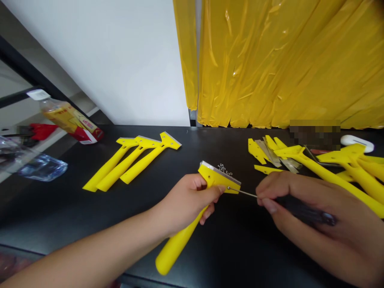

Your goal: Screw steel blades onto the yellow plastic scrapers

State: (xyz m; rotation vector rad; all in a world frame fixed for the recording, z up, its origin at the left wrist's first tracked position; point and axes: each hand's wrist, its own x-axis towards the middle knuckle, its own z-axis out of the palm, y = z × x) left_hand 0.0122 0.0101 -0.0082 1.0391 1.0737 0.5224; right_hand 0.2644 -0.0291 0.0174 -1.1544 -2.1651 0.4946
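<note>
My left hand point(192, 200) is closed around the neck of a yellow scraper point(177, 248), its thumb pressed on the head near a screw. A metal blade point(222, 171) runs along the far edge of that head. In my right hand point(324, 216) is a screwdriver point(297, 208) with a dark handle, partly hidden by the fingers. Its thin shaft points left, and the tip meets a screw point(229, 188) at the right of the scraper head. Just behind the head lies a small pile of screws point(224, 169) on the black table point(192, 146).
Three yellow scrapers with blades point(144, 160) lie side by side at the left. On the right are loose yellow scraper handles point(327, 176), yellow head plates point(256, 152) and metal blades point(271, 152). A drink bottle point(72, 120) and a clear bottle point(42, 164) are far left. Yellow plastic sheeting point(270, 64) hangs behind.
</note>
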